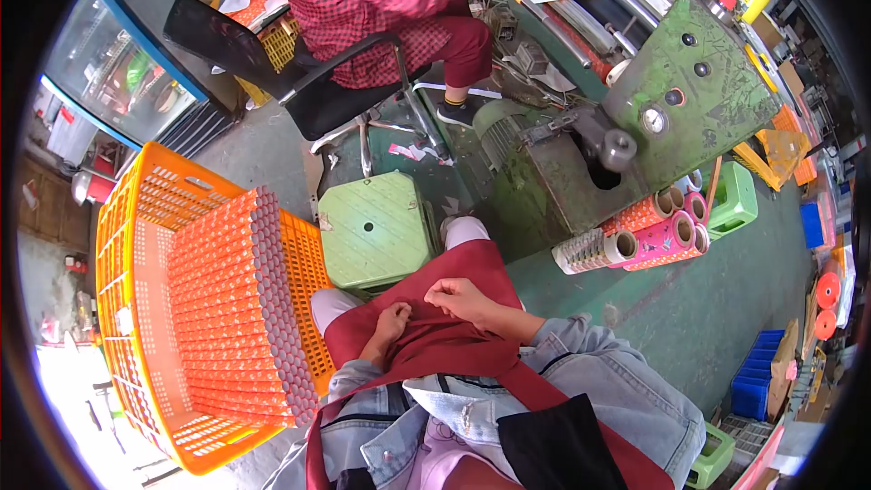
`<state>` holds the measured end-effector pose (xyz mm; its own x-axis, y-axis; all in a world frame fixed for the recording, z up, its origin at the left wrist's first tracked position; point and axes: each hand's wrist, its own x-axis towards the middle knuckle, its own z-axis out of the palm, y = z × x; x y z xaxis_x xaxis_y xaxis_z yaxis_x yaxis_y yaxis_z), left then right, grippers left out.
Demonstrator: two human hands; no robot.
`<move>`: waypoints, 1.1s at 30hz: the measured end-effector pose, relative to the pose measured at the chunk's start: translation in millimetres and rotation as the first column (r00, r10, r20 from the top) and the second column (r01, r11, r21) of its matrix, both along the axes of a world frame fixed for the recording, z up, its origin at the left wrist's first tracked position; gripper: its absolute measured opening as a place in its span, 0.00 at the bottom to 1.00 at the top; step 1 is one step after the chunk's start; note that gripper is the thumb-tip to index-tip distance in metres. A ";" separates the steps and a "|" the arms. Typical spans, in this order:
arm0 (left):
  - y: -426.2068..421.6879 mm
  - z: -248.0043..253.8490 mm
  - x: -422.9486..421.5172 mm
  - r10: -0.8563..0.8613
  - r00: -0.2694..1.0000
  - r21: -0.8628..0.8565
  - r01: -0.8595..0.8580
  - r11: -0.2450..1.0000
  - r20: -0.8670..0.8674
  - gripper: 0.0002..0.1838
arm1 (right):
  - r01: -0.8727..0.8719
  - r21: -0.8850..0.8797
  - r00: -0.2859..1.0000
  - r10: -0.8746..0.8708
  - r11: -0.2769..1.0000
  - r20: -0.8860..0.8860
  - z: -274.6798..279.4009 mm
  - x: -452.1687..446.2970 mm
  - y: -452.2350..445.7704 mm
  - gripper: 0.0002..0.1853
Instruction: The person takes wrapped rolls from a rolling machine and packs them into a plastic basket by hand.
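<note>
Over the dark red apron on my lap, my left hand is curled with its fingers bent inward. Just to its right and a little higher, my right hand is closed, thumb and fingertips drawn together. Whatever either hand may hold is too small or hidden to make out. The two hands are apart. Past my knees stands a pale green plastic stool. On my left, an orange crate holds a stack of red patterned paper tubes.
A worn green machine with knobs and a gauge stands ahead right. Beside it are several rolls of patterned paper and a green stool. A co-worker in a checked shirt sits on a black chair ahead. A blue bin lies far right.
</note>
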<state>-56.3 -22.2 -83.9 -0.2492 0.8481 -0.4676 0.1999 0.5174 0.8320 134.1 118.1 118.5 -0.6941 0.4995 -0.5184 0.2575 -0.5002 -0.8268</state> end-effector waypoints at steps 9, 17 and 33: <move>0.3 5.1 1.4 0.005 1.000 0.004 -0.005 1.000 0.010 0.15 | 0.051 -0.002 0.999 -0.051 0.999 -0.015 3.7 1.3 9.3 0.09; 2.7 3.3 2.0 0.002 1.000 -0.022 -0.001 1.000 0.022 0.15 | 0.202 0.153 0.979 -0.206 0.967 0.008 18.5 19.0 33.6 0.07; 11.1 17.4 1.6 -0.062 0.997 -0.172 0.053 0.984 -0.048 0.14 | -0.056 0.994 0.910 -0.415 -0.089 0.015 93.1 26.4 184.1 0.15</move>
